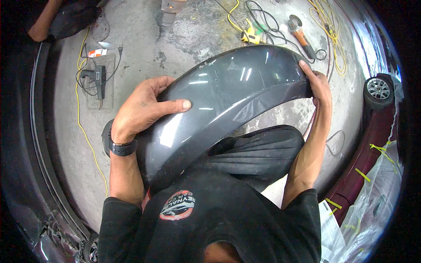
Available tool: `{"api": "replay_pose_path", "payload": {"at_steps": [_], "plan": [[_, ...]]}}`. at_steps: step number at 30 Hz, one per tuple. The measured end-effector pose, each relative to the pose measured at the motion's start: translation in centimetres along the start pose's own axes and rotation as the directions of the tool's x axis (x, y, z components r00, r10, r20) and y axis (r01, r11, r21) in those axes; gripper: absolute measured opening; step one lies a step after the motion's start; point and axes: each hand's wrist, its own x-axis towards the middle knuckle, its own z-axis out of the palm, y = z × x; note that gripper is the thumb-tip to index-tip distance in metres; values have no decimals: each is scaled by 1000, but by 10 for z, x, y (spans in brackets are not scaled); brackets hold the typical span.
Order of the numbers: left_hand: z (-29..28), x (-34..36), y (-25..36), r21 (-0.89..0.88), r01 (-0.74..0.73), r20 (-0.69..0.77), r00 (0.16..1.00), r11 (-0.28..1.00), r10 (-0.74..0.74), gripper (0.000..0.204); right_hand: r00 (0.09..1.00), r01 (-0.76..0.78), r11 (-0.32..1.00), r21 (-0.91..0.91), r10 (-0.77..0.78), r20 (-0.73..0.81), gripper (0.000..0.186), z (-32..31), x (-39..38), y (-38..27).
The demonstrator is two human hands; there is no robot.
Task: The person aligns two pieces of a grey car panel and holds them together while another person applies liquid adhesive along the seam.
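Observation:
A glossy dark grey fender [210, 96] with a long curved arch spans the space in front of me, above my bent knee. Scratches and pale scuffs show on its surface. My left hand [153, 105], with a black watch [124, 148] at the wrist, grips its left part. The thumb lies on the outer face and the fingers reach over the far edge, their tips hidden. At the right end, my right hand [316, 83] is closed round the narrow tip, thumb along the edge.
On the concrete floor lie a black gun-shaped tool [99, 83] with a cord, an orange grinder [302, 38], a yellow tool [250, 36] and yellow cords [335, 41]. A maroon car panel [377, 127] with plastic sheeting stands right. At the upper left another person's arm [46, 17] shows.

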Motion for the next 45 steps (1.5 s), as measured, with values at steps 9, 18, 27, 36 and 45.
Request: {"api": "replay_pose_path", "payload": {"at_steps": [9, 18, 27, 36, 45], "plan": [[1, 1, -2, -12, -8, 5, 1000, 1000, 9, 57, 1000, -14, 1000, -26, 14, -15, 73, -2, 2, 2], [0, 1, 0, 10, 5, -3, 1000, 1000, -5, 61, 1000, -9, 999, -32, 9, -6, 75, -3, 5, 4], [0, 2, 0, 13, 14, 3, 1000, 1000, -14, 60, 1000, -14, 1000, -22, 14, -6, 75, 0, 0, -1], [0, 3, -3, -4, -19, 1, 1000, 1000, 19, 58, 1000, -1, 1000, -14, 1, 12, 76, 0, -5, -6], [1, 2, -1, 5, 4, -11, 1000, 1000, -4, 59, 1000, 24, 1000, -5, -24, -14, 75, 1, 1, 2]]}}
